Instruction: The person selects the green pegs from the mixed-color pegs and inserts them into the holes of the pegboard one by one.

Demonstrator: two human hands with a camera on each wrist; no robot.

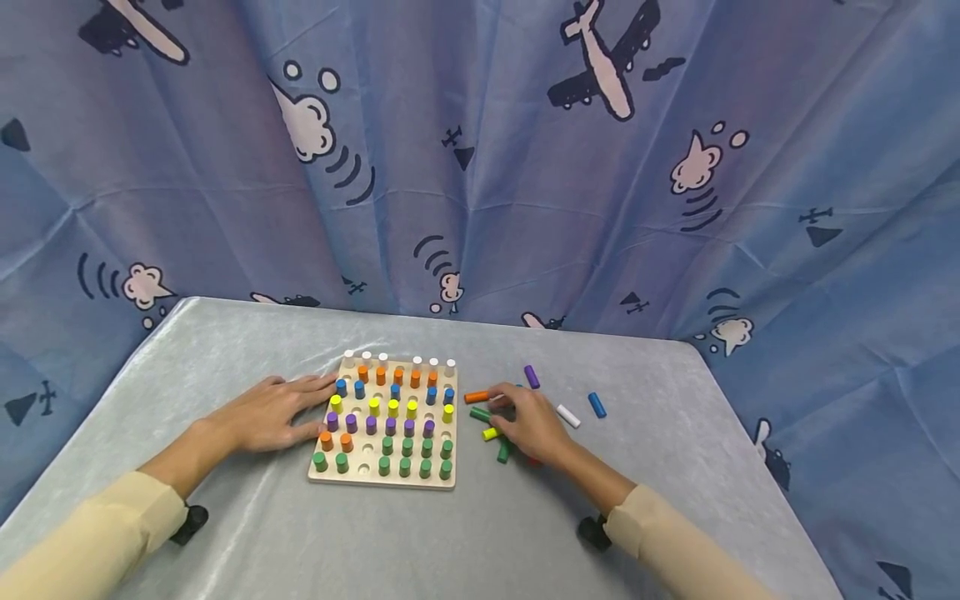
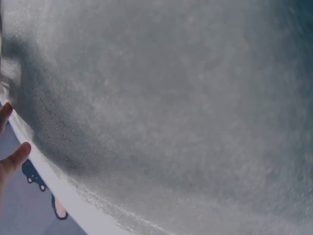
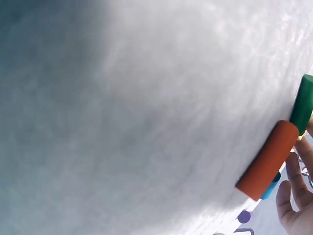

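A light wooden pegboard [image 1: 372,483] lies left of centre, holding rows of coloured pegs. My left hand [image 1: 273,412] rests on the table with fingers extended to the board's left edge; only two fingertips [image 2: 18,152] of it show in the left wrist view. Over the loose pegs, my right hand [image 1: 534,423] reaches down with fingers bent and thumb apart. Near its fingertips lie an orange peg [image 1: 476,397], a green peg [image 1: 480,413] and a yellow peg [image 1: 491,433]. A red peg [image 3: 269,159] and another green peg [image 3: 303,105] lie beside this hand.
Farther out lie a purple peg [image 1: 532,377], a white peg [image 1: 567,416] and a blue peg [image 1: 597,405]. The grey cloth-covered table [image 1: 247,533] ends at a blue curtain [image 1: 480,167] with airplane prints. Several holes in the board hold no peg.
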